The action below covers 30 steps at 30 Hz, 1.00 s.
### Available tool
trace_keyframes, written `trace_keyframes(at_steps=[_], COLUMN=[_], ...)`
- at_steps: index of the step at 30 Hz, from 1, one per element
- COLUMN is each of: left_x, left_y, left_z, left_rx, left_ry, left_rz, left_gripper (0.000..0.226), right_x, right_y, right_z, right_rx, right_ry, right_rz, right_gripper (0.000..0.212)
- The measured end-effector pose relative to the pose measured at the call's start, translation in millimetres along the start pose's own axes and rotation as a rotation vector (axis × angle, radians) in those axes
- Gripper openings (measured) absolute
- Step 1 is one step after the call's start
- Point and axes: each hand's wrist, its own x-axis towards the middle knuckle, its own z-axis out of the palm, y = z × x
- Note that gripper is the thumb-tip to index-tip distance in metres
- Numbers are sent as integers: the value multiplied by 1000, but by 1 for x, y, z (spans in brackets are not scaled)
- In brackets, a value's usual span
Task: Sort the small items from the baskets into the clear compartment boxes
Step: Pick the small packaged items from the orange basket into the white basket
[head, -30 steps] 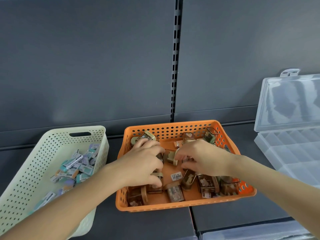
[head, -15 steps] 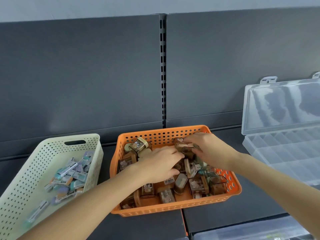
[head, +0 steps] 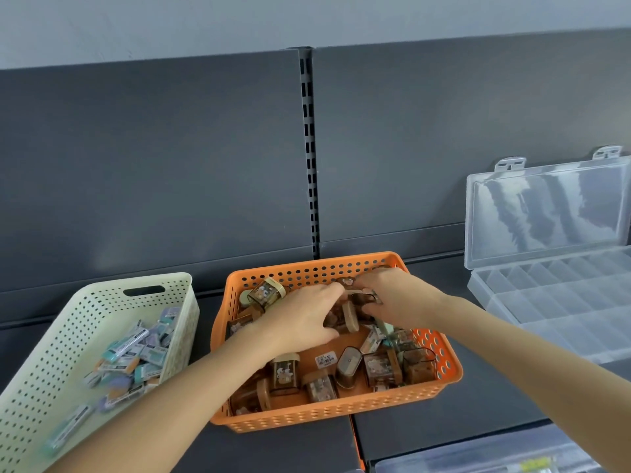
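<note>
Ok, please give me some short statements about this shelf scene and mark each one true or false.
1. The left hand and the right hand are both in the orange basket. True.
2. The cream basket holds the brown items. False: it holds pastel items; the brown items lie in the orange basket.
3. The lid of the clear compartment box stands open. True.
4. The orange basket stands left of the cream basket. False: it stands to its right.
5. The box's compartments in view are already full. False: they look empty.
</note>
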Motion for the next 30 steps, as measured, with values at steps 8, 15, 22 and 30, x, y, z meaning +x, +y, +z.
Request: trace_keyframes(at_steps=[8,15,22,30], left_x=[-37,-61,-73,-75], left_y=[-24,-21,-23,-30], left_z=[-24,-35,-27,-35], left_rx=[-126,-89,33,-74], left_ry=[-40,-130,-296,-82], left_rz=[-49,4,17,-63], left_gripper=[47,48,46,87], right_x=[6,-1,-10,-25], right_y=[-8,-15,-37,-73], right_z=[11,11,1,2], right_rx=[-170,-204,64,148], right_ry=[-63,-39,59,-107], right_rz=[31,45,-46,-186], right_gripper=[33,30,33,39])
